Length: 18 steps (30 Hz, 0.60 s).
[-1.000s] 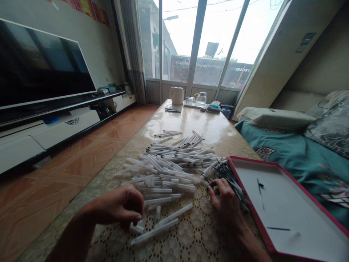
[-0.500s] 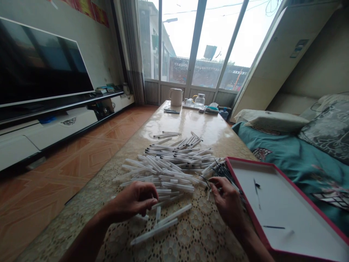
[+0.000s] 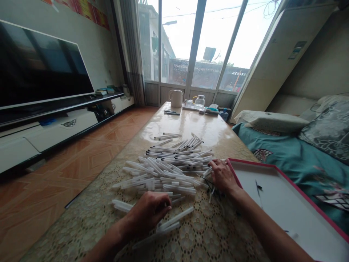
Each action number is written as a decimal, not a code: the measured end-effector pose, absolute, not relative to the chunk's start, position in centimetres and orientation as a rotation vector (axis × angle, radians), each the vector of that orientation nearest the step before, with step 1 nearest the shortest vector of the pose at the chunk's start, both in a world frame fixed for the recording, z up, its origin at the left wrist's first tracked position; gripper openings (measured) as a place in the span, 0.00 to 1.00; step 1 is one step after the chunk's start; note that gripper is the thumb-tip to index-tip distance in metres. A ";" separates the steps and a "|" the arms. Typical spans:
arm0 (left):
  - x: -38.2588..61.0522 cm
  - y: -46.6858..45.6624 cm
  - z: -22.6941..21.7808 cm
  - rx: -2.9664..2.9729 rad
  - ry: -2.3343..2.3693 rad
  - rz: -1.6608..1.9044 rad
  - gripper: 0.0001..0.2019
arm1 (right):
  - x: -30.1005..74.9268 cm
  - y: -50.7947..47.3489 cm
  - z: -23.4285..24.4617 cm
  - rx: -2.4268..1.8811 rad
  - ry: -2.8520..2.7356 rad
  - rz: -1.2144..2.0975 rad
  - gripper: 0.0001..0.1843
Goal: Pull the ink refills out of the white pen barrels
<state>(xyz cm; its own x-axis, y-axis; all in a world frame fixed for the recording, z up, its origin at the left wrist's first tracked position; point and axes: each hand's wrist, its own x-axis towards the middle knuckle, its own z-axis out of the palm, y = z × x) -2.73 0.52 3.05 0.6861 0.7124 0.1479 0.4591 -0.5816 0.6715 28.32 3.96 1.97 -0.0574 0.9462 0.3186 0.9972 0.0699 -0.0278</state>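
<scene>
My left hand [image 3: 154, 209] is closed, fingers curled in, low over the near side of a heap of clear white pen barrels [image 3: 158, 165]. What it pinches, if anything, is hidden. Two loose barrels [image 3: 174, 220] lie on the table just right of it, and more show left of the wrist. My right hand [image 3: 222, 175] reaches over the heap's right end, beside the box, fingertips bent down by white pens; what they grip cannot be made out. Thin dark pen refills [image 3: 209, 185] stick out under that hand, mostly covered. Farther up, pens with dark tips [image 3: 177, 154] lie in rows.
A shallow box with a red rim [image 3: 275, 167] stands at the right, with a few dark pieces inside. At the table's far end are a jug [image 3: 176, 98], a glass teapot [image 3: 200, 101] and a tissue pack [image 3: 212, 108]. A teal-covered seat [image 3: 283, 153] borders the right side.
My right hand has moved forward and slightly left, away from the dark refill, to the pens near the box corner. My left hand has shifted right and a little nearer.
</scene>
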 end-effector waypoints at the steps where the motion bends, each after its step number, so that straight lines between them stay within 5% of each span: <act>1: -2.7 0.5 2.9 2.306 0.895 0.528 0.08 | 28.3 4.3 2.0 -1.962 -2.125 -0.304 0.17; 14: -2.7 0.4 2.8 2.403 0.918 0.511 0.08 | 28.1 5.1 4.7 -1.769 -2.217 -0.343 0.12; 18: -2.6 0.3 2.6 2.384 0.915 0.564 0.08 | 25.5 2.2 6.0 -1.442 -1.923 -0.119 0.09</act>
<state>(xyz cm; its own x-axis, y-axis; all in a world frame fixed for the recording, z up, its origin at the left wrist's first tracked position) -2.59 0.28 2.60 0.6851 0.7030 0.1909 0.4865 -0.6366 0.5985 25.50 2.25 5.99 -0.1167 0.8008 0.5874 0.8670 0.3707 -0.3331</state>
